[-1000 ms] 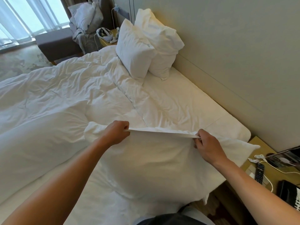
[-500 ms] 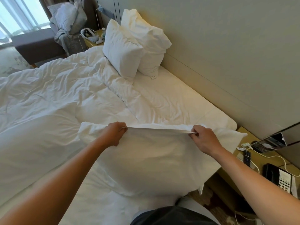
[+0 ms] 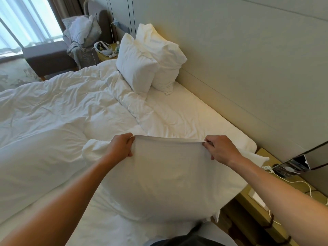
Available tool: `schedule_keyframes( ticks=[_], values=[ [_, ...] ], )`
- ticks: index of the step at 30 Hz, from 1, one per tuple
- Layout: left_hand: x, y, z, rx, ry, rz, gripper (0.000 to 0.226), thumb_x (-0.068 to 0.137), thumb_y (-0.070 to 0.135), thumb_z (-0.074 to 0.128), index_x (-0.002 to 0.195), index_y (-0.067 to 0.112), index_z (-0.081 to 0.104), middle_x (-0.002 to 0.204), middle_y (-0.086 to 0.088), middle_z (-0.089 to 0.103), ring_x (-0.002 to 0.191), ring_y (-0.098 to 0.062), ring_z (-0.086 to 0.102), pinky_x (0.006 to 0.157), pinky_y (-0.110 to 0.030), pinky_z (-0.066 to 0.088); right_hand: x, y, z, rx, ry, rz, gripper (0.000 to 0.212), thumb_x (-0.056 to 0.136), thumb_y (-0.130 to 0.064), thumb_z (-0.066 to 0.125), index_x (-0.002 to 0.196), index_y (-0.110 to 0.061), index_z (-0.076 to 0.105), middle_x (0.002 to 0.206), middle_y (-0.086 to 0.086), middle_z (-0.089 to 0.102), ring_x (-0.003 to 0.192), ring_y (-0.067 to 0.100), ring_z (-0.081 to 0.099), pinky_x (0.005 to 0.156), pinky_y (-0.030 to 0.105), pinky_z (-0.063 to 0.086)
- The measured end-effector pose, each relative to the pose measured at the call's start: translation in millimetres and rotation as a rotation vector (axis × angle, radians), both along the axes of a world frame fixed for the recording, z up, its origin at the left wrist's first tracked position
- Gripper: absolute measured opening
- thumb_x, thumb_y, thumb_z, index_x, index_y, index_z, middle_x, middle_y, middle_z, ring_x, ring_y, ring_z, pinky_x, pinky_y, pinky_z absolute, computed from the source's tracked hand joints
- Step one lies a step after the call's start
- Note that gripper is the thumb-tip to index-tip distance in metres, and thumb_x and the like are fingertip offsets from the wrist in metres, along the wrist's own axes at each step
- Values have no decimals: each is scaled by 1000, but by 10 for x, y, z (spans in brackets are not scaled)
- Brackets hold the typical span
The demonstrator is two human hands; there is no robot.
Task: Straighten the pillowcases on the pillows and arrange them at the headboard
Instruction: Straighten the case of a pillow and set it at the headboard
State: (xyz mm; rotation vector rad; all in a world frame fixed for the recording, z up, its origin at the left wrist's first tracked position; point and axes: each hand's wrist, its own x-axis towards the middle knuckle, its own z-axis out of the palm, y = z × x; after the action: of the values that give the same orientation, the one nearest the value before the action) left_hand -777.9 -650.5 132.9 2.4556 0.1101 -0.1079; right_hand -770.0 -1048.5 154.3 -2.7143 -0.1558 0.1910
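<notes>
A white pillow point(image 3: 165, 181) in its pillowcase lies on the near part of the bed in front of me. My left hand point(image 3: 120, 148) grips the far edge of the pillowcase on the left. My right hand point(image 3: 220, 150) pinches the same edge on the right, and the cloth is stretched taut between them. Two more white pillows stand at the far end by the headboard point(image 3: 230, 96): a front pillow point(image 3: 136, 66) leaning on a back pillow point(image 3: 163, 55).
A rumpled white duvet point(image 3: 58, 110) covers the left of the bed. A nightstand point(image 3: 276, 196) with cables and a device stands at the right. A far bedside table point(image 3: 104, 50) holds a headset, with an armchair point(image 3: 53, 57) beyond it.
Both hands have kept their grip and lifted the pillowcase edge slightly. The camera view has shifted, so the far pillows sit more to the right.
</notes>
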Motion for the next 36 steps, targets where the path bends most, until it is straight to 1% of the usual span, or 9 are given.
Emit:
schedule_keyframes(
  ticks=[7, 10, 13, 17, 19, 22, 26, 31, 36],
  values=[
    [313, -158, 620, 6, -161, 95, 38, 104, 28, 47, 68, 20, 53, 51, -4, 67, 49, -13, 66, 72, -42, 61, 416, -159, 520, 118, -176, 67, 28, 102, -31, 59, 76, -25, 64, 50, -6, 67, 50, 2, 64, 72, 31, 55],
    [532, -370, 1001, 24, -261, 138, 38, 105, 33, 46, 70, 22, 56, 54, -2, 68, 50, -7, 64, 68, -35, 59, 645, -348, 822, 177, -277, 84, 27, 102, -31, 62, 76, -27, 65, 50, -7, 68, 51, 1, 65, 69, 27, 53],
    [820, -669, 1339, 40, -356, 131, 36, 105, 34, 46, 74, 24, 60, 56, -1, 68, 53, -10, 67, 65, -29, 54, 894, -651, 1079, 222, -390, 82, 30, 102, -30, 64, 73, -31, 60, 51, -10, 67, 49, -2, 65, 63, 24, 49],
    [1254, -1185, 1600, 81, -408, 111, 32, 106, 35, 43, 80, 25, 58, 58, 0, 68, 52, -11, 67, 64, -26, 50, 1193, -1170, 1246, 258, -473, 28, 26, 102, -28, 65, 76, -23, 66, 53, -8, 67, 51, 1, 66, 64, 29, 54],
    [1452, -1491, 1611, 101, -419, 104, 32, 107, 35, 42, 79, 27, 56, 58, 0, 67, 48, -7, 66, 63, -25, 49, 1309, -1464, 1232, 277, -476, -1, 25, 101, -27, 65, 78, -19, 68, 55, -7, 68, 51, 1, 66, 65, 31, 56],
    [1698, -1993, 1504, 117, -390, 79, 31, 107, 34, 43, 81, 26, 58, 58, 1, 67, 46, -6, 66, 67, -30, 57, 1445, -1938, 1108, 291, -447, -27, 25, 101, -26, 65, 77, -18, 68, 56, -8, 67, 49, 0, 65, 65, 32, 56],
    [1972, -2671, 1346, 97, -353, 46, 31, 106, 37, 43, 82, 25, 58, 59, -1, 68, 46, -7, 67, 68, -36, 62, 1595, -2553, 886, 306, -392, -87, 24, 101, -25, 66, 78, -21, 68, 58, -11, 67, 49, 0, 66, 64, 26, 52],
    [2296, -3306, 1168, 95, -342, -5, 32, 106, 37, 44, 81, 24, 57, 60, 0, 67, 47, -7, 67, 66, -40, 63, 1771, -3151, 649, 349, -360, -183, 26, 99, -20, 65, 73, -23, 68, 58, -10, 68, 57, 0, 68, 65, 30, 53],
    [2626, -3628, 1028, 91, -294, -56, 33, 107, 37, 45, 83, 20, 59, 64, -2, 68, 47, -8, 67, 66, -43, 63, 1915, -3468, 425, 348, -326, -249, 29, 99, -21, 65, 70, -23, 65, 64, -9, 68, 60, 0, 70, 68, 37, 58]
  ],
)
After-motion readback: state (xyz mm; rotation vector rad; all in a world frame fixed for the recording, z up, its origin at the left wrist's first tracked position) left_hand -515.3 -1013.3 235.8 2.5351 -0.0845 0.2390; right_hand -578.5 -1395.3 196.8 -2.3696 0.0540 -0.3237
